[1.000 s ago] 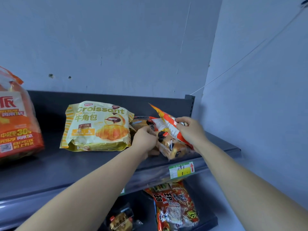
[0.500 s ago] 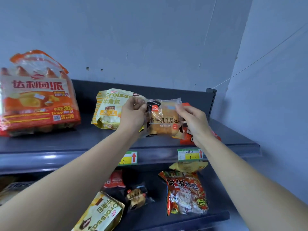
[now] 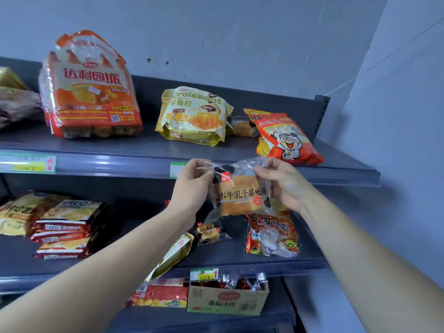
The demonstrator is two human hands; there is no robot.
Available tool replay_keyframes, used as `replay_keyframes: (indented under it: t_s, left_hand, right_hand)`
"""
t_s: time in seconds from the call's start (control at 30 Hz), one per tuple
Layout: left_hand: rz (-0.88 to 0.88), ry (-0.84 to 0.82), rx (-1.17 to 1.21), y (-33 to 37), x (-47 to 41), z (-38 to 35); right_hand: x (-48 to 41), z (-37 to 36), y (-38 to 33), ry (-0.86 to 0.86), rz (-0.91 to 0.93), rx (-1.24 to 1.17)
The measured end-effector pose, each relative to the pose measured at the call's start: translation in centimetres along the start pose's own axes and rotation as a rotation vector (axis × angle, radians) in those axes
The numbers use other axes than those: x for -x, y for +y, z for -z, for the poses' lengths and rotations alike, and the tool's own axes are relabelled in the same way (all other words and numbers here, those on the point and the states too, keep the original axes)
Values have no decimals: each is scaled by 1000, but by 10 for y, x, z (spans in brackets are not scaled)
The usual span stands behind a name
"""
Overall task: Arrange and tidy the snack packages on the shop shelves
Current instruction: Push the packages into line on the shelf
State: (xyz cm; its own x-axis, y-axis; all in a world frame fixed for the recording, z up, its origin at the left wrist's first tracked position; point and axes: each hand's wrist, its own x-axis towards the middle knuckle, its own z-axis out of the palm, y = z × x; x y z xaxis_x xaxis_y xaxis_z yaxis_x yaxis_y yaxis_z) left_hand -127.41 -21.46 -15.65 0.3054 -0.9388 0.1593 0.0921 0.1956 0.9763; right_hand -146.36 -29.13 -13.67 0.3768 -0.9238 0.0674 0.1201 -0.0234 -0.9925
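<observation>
The clear-wrapped bread packet [image 3: 242, 195] has come down from the top shelf [image 3: 144, 152] since half a second ago and is now held in front of its front edge, above the middle shelf [image 3: 216, 263]. Up top, from the left, a tall orange pie bag [image 3: 91, 92] stands upright, with a yellow croissant bag [image 3: 194, 116] well apart to its right. The left hand [image 3: 192, 186] pinches the packet's upper left corner and the right hand [image 3: 283, 183] its upper right. A red-and-white snack bag [image 3: 286, 140] lies at the shelf's right end.
</observation>
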Motion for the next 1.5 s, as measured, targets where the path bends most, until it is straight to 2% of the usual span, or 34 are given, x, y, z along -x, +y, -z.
replay_keyframes:
  t_s: [0.17,0.33,0.5,0.73,0.9,1.0,1.1,1.17,1.3,1.4,1.5]
  left_hand:
    - [194,7,17,-33,29,20]
    - [309,-84,-165,-67,46,34]
    - [415,-32,-223,-101,42,24]
    - [394,30,-465,-155,2,2]
    - [375,85,-666,-200,-32,-4]
    - [380,92,-771,-223,-46,-7]
    - [397,91,-820,-246,-61,-8]
    - [405,100,-855,-258,-71,-11]
    - [400,130,-939,-276,-87,-14]
    - [388,155,-936,-287,-99,-14]
    - [389,189,-909,-295,-110,-13]
  right_hand:
    - [22,-12,33,118,-56,139]
    - [39,-14,76,290,-101,214]
    - [40,-4,112,363,-174,240]
    - [9,36,144,348,-311,171]
    - [-15,93,172,521,-408,200]
    - [-25,123,197,635,-444,384]
    - [-31,140,219,637,-459,615]
    - [-34,148,231,597,-494,785]
    - [-38,158,245,384,-575,1190]
    - [-46,154,252,387,-497,1459]
    - [-52,148,259,453,-354,1591]
